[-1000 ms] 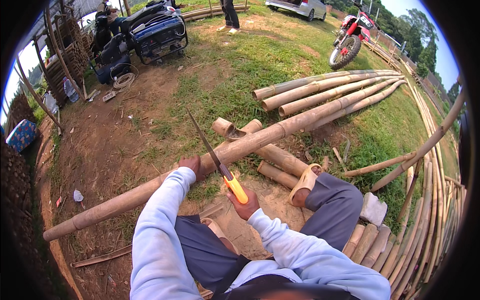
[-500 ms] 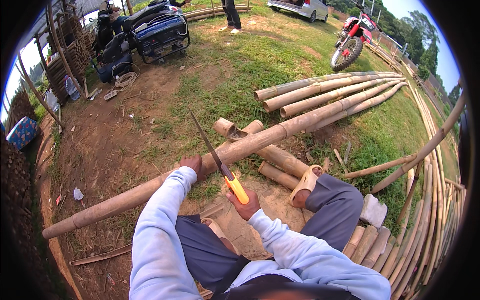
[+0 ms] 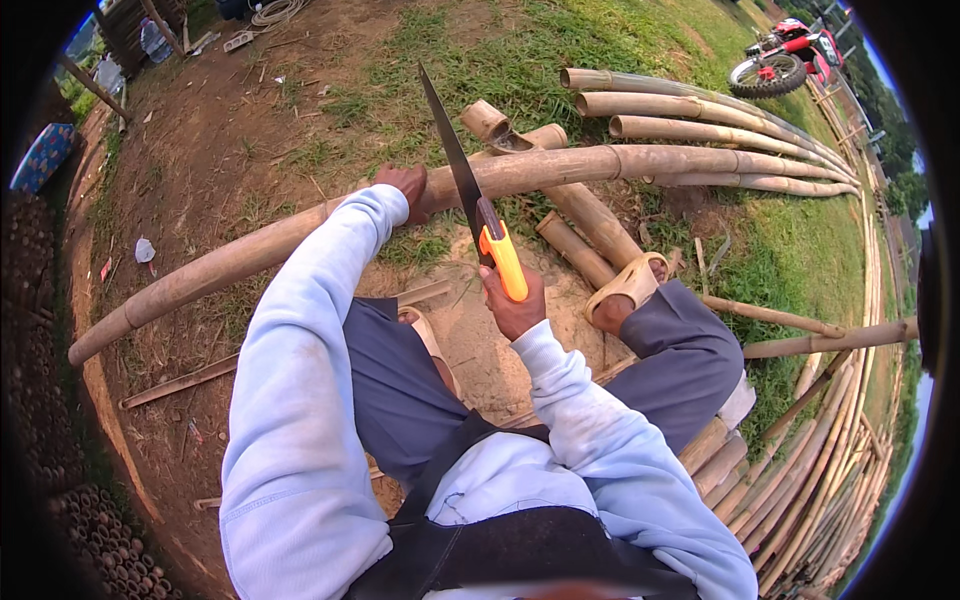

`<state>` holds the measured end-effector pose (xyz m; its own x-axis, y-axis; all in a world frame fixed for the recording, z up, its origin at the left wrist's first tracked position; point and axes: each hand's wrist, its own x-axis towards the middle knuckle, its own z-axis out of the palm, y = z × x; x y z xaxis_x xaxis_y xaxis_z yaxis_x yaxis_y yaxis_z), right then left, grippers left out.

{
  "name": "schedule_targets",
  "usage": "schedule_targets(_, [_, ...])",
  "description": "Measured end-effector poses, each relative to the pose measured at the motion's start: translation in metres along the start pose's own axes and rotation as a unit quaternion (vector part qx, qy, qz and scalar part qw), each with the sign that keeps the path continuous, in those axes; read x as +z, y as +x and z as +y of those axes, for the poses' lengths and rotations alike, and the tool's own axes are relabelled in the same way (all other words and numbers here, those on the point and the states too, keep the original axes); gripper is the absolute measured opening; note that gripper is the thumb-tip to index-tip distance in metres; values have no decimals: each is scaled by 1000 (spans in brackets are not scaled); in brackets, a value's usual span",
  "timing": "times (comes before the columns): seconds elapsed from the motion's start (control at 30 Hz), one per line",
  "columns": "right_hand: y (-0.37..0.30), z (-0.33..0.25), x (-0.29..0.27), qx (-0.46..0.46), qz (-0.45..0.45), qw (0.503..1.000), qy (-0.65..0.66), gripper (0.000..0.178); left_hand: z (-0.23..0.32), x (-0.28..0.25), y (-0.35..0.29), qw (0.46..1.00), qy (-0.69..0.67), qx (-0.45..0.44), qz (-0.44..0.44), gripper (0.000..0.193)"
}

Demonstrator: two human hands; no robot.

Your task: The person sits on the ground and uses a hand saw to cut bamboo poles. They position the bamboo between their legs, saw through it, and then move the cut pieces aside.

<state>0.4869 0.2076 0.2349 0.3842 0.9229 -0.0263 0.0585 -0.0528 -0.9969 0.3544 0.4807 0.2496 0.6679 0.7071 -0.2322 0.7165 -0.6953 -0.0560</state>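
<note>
A long, thick bamboo pole [image 3: 545,168] runs across in front of me from the lower left to the upper right. My left hand [image 3: 405,190] is closed over its top, just left of the saw. In my right hand [image 3: 517,303] is a hand saw [image 3: 470,190], gripped by its orange-yellow handle. The dark blade points away from me and crosses the pole beside my left hand; I cannot tell whether its teeth sit in a cut. Beneath the pole are shorter bamboo pieces [image 3: 590,222], one of them with a notched end [image 3: 490,122].
Several bamboo poles [image 3: 700,139] lie on the grass at the far right, near a red motorbike [image 3: 775,68]. More poles [image 3: 800,480] are stacked at my right side. Cut bamboo ends [image 3: 110,545] fill the lower left. My sandalled feet [image 3: 622,290] rest on sawdust-covered ground.
The view has tipped downward and turned, so the pole and hands appear higher. The generator and the standing person's legs have left the picture. Both hands keep their holds.
</note>
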Motion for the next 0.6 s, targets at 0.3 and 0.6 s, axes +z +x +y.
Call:
schedule_targets(0.3, [-72, -52, -30, 152, -2, 987, -45, 27, -1, 7, 7, 1000, -13, -8, 6, 82])
schedule_targets(0.6, [-71, -20, -21, 19, -4, 997, -70, 15, -4, -4, 4, 1000, -9, 4, -6, 77])
